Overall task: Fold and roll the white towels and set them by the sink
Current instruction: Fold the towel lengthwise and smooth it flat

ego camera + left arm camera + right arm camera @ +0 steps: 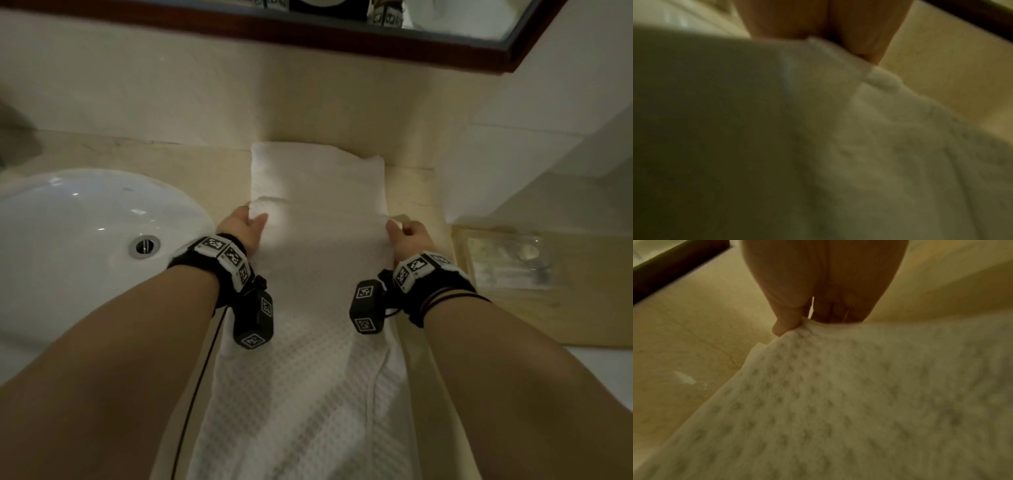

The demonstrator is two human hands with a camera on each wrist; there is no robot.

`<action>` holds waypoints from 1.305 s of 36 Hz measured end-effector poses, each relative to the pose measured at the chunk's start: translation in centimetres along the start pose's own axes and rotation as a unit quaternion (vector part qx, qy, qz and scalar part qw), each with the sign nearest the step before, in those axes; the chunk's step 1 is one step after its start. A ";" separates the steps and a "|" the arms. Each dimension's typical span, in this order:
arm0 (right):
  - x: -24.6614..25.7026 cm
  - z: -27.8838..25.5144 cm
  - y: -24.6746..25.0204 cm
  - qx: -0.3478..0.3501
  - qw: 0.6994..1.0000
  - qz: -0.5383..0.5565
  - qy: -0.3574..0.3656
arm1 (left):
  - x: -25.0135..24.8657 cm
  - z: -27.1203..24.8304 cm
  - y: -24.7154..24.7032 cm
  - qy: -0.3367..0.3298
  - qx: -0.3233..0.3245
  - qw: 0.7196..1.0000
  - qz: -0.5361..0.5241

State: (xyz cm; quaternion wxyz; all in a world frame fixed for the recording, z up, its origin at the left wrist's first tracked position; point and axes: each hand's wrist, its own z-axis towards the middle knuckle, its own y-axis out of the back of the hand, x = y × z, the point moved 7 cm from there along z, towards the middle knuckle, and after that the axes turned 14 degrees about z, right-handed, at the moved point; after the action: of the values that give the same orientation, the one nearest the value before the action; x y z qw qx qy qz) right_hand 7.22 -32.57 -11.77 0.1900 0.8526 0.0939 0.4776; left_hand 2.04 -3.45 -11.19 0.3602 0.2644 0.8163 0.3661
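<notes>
A long white waffle-weave towel (308, 377) lies folded into a narrow strip on the beige counter (212, 171), running from the near edge to the back wall. My left hand (248, 219) pinches its left edge about midway along, thumb on top. On the opposite edge my right hand (404, 229) pinches the towel at the same level. The far part of the towel (318, 178) lies flat by the wall. In the left wrist view the fingers (859, 32) sit on a towel (879, 146) fold. In the right wrist view the thumb and fingers (787, 321) clamp the towel (859, 402) edge.
A white oval sink (85, 240) with a metal drain (144, 246) sits left of the towel. A wooden tray holding a clear glass piece (507, 263) stands to the right. A dark-framed mirror (411, 37) hangs above the back wall.
</notes>
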 end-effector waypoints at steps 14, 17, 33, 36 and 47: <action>-5.3 -5.8 0.8 0.066 0.990 -0.128 -0.009 | 5.1 -5.5 -1.9 0.012 0.094 0.994 0.055; -6.6 -8.4 1.1 0.077 0.986 -0.146 -0.004 | 6.5 -8.2 -2.5 0.039 0.061 0.995 0.073; -14.7 -21.2 0.4 0.143 0.963 -0.226 -0.041 | 15.8 -21.6 -7.8 0.067 0.057 0.993 0.083; -15.4 -21.8 -0.2 0.130 0.961 -0.242 -0.041 | 15.7 -22.1 -7.7 0.047 0.055 0.994 0.078; -17.0 -21.3 -1.4 0.085 0.989 -0.096 -0.077 | 15.5 -22.5 -8.0 -0.006 0.076 0.994 0.081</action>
State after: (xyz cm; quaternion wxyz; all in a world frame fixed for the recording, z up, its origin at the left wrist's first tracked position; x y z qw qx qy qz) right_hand -19.79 -32.11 -15.57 0.1686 0.8870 0.2009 0.3800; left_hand -26.18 -6.56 -13.02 0.3134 0.3584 0.8155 0.3292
